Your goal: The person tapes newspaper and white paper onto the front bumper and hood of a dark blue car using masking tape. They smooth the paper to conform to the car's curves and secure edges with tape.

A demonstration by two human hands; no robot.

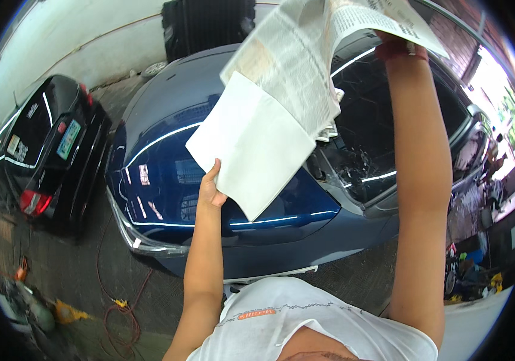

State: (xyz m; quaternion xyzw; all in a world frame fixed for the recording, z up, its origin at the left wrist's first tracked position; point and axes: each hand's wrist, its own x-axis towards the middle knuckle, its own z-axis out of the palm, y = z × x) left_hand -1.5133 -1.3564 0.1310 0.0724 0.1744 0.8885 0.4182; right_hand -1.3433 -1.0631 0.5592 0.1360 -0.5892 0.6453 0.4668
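My left hand (pixel 211 191) grips a folded white sheet of paper (pixel 257 144) by its near-left edge, thumb on top, above the hood. Overlapping the sheet's far end, a large newspaper sheet (pixel 296 60) rises and curls toward the upper right. My right hand (pixel 391 47), arm stretched out over the windshield, is at the raised newspaper; the sheet hides its fingers. Below both papers is a dark blue car, its glossy hood (pixel 167 144) to the left and its dark windshield (pixel 365 150) to the right. More folded paper (pixel 329 131) shows at the windshield's base.
A black car (pixel 47 144) stands at the left, beside a white wall (pixel 101 48). A reddish hose (pixel 116 313) lies coiled on the dark floor at the lower left. Cluttered items (pixel 474 271) are at the right. A black panel (pixel 208 27) stands at the back.
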